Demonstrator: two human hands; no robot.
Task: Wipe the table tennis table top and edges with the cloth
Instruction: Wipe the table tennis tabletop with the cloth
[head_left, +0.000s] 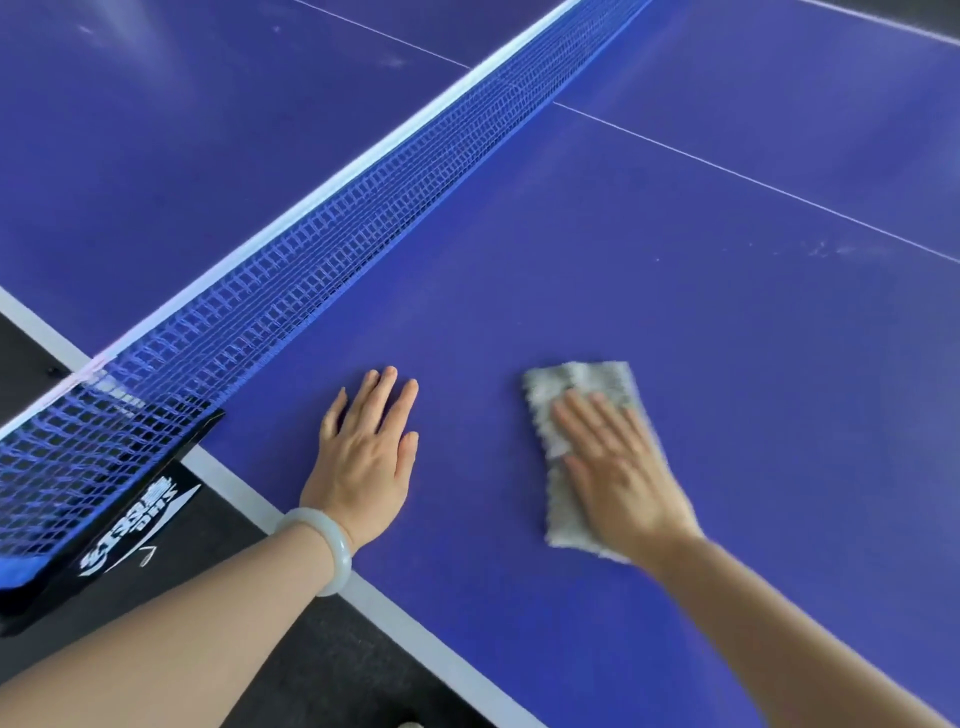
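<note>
Two flat hands on blue table (727, 364), right hand (613, 467) pressing cloth (558, 415) lengthwise away from edge, left hand (366, 457) bare.

The black net clamp (156, 530) at near left bears white print: "DHS". The larger characters beside it are too stylised to read.

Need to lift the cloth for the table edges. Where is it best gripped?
Pinch the far short end of the cloth, coming from above at the far side: it lies flat on the table, and the right hand presses its middle.
</note>
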